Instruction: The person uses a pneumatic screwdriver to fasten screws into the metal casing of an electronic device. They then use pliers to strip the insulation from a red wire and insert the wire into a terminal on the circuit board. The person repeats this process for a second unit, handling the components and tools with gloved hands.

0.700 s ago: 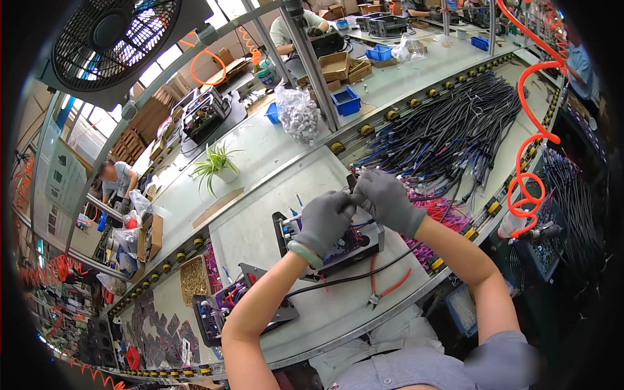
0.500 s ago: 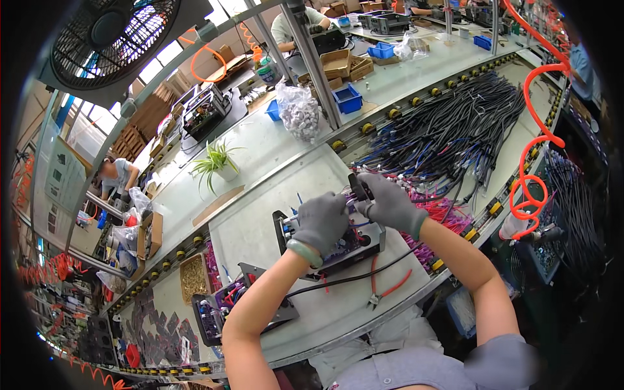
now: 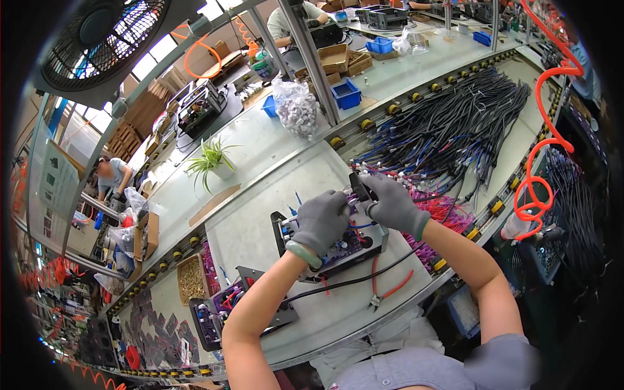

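My gloved left hand (image 3: 320, 222) is closed above a black open chassis (image 3: 344, 260) with a purple circuit board inside. Its curled fingertips hide what they hold. My gloved right hand (image 3: 395, 207) grips a narrow black part (image 3: 358, 186), standing upright at the chassis's far right end. The fingertips of both hands nearly meet there, beside small white pieces. A black cable (image 3: 344, 281) runs across in front of the chassis. Red-handled pliers (image 3: 383, 292) lie open on the worktop, nearer to me. Beside my left forearm sits a second black chassis (image 3: 209, 320) with wires and a board.
Black cables with coloured ends (image 3: 455, 123) are heaped at the far right, near pink-wired leads (image 3: 448, 221). A coiled orange air hose (image 3: 536, 195) hangs at right. Beyond the rail are a potted plant (image 3: 221, 170), a bag of white parts (image 3: 296, 110) and a blue bin (image 3: 346, 95).
My left fingers have shifted slightly, showing a little more of the circuit board beneath. The right hand still grips the black part in nearly the same place. The whole view has shifted a little.
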Action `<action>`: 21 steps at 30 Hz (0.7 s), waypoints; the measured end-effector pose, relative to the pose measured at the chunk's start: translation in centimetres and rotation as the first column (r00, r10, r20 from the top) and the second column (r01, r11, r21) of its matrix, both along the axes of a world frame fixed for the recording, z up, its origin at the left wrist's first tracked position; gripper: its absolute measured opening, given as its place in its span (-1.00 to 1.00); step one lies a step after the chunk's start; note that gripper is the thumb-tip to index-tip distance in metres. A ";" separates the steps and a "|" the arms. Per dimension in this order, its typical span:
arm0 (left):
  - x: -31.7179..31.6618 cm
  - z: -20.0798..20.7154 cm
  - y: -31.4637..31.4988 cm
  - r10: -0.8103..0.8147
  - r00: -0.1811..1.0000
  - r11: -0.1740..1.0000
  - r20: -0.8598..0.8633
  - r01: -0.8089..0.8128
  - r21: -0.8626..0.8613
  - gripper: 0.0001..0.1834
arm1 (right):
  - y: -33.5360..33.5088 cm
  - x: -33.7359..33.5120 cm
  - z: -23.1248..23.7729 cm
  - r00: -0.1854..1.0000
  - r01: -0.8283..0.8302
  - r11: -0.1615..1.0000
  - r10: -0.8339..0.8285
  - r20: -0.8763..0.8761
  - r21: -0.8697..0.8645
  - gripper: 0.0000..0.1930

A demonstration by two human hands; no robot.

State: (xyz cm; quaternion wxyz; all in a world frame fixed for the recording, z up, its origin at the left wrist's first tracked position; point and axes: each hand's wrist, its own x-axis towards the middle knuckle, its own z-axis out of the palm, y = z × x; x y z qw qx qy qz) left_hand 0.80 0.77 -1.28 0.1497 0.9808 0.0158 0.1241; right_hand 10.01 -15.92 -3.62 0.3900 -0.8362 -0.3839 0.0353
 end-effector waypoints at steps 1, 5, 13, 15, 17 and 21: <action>0.2 0.1 -0.2 -0.011 1.000 1.000 -0.011 0.011 0.019 -0.86 | 0.0 -0.1 0.2 1.000 0.005 1.000 -0.005 -0.002 0.001 -0.52; 1.5 -0.5 -1.1 -0.078 0.997 0.976 -0.017 0.080 0.202 -0.88 | 0.2 -0.9 0.6 0.999 0.040 0.999 -0.040 0.017 0.006 -0.58; 0.8 0.9 -0.9 -0.007 0.991 0.984 -0.137 0.031 0.174 -0.87 | 0.1 0.0 -0.4 0.999 0.000 0.982 -0.008 0.041 0.190 -0.69; 0.2 1.9 -0.6 0.018 0.977 0.990 -0.213 0.013 0.140 -0.81 | 0.3 -0.2 -0.6 1.000 -0.006 0.970 0.005 0.002 0.244 -0.62; -0.7 2.1 1.7 -0.051 0.967 0.992 -0.249 0.021 -0.121 -0.76 | 0.6 -0.4 -0.4 1.000 -0.006 0.972 0.010 -0.018 0.234 -0.59; -8.7 5.4 8.1 -0.075 0.993 0.894 -0.095 0.025 -0.448 -0.67 | -0.9 1.3 -2.3 0.977 0.053 0.954 0.012 -0.212 0.295 -0.52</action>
